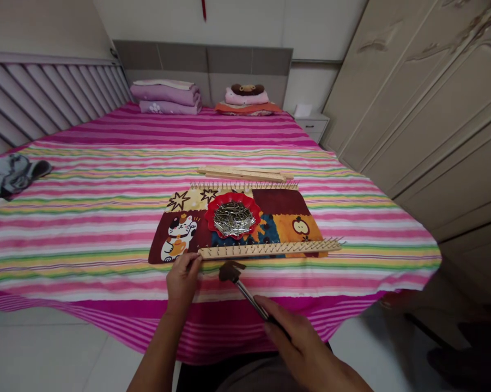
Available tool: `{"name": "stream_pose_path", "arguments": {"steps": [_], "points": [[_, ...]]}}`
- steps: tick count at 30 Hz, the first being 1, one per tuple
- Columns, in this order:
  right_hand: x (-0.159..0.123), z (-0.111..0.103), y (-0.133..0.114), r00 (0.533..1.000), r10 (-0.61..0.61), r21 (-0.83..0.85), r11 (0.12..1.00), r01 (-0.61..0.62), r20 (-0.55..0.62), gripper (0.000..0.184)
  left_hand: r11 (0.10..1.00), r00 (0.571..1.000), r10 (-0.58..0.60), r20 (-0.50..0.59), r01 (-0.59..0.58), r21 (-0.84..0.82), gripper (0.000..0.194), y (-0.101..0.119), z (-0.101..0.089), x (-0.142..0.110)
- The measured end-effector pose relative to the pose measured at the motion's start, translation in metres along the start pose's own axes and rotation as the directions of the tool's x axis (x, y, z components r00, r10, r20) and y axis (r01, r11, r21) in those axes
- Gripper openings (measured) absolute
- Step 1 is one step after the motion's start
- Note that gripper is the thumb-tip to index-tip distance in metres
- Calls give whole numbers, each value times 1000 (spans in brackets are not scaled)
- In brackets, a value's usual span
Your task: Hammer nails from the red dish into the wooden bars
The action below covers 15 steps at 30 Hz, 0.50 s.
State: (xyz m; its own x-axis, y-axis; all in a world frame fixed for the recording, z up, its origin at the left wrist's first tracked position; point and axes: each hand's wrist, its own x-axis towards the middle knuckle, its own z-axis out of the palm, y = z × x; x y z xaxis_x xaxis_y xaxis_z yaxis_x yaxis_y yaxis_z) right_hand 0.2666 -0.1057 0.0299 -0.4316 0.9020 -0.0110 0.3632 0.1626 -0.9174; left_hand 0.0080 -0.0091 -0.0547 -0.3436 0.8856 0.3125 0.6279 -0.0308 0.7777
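My left hand [183, 276] pinches the left end of a long wooden strip [265, 250] with many nails standing up along it. In my right hand [296, 337] is a claw hammer [247, 294], gripped by its dark handle, its head close to the near edge of the strip. Behind the strip, a red scalloped bowl [210, 212] full of loose nails [234, 218] rests on a patterned mat [280, 202] with a cat picture. A second strip set with nails [245, 186] lies along the mat's far edge.
Several bare wooden strips [241, 173] lie beyond the mat on the striped bedspread [106, 228]. Folded bedding [167, 98] sits at the headboard. Grey clothing [12, 174] lies at the far left. A wardrobe [433, 120] stands to the right.
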Motion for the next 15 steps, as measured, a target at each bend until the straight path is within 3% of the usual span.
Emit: {"name": "stream_pose_path", "arguments": {"steps": [6, 11, 15], "points": [[43, 17, -23, 994, -107, -11, 994, 107, -29, 46, 997, 998, 69, -1, -69, 41, 15, 2, 2, -2], [66, 31, -20, 977, -205, -60, 978, 201, -65, 50, 995, 995, 90, -30, -89, 33, 16, 4, 3, -5], [72, 36, -18, 981, -193, -88, 978, 190, -17, 48, 996, 998, 66, -5, -65, 59, 14, 5, 2, -6]]}}
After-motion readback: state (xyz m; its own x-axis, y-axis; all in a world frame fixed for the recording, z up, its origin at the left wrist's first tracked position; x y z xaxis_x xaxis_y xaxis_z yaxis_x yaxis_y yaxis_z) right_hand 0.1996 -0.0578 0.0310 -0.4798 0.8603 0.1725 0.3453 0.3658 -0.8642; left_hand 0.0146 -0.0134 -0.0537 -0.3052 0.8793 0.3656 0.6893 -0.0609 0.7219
